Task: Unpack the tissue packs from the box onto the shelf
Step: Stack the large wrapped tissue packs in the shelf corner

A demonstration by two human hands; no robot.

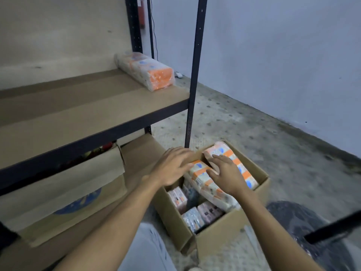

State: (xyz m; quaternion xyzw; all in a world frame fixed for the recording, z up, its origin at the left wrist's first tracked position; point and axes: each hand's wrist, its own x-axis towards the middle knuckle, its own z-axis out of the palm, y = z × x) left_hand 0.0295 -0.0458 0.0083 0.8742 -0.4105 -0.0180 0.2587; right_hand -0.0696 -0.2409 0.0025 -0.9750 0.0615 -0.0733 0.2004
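Note:
An open cardboard box (214, 233) stands on the floor below the shelf. Inside it lie orange-and-white tissue packs: one tilted pack (203, 179) in the middle, another (237, 163) along the far wall, and smaller pinkish packs (207, 211) deeper down. My left hand (172, 166) rests with spread fingers on the far left end of the tilted pack. My right hand (226, 174) lies flat on the same pack's top, fingers apart. Neither hand has closed around it. One tissue pack (148, 70) lies on the brown shelf board (88, 106) near its right end.
A dark metal upright (193, 85) of the shelf stands just behind the box. Large flattened cardboard boxes (74, 190) sit under the shelf on the left. A dark bag (312, 227) and a black bar lie at the right. A grey wall borders the concrete floor.

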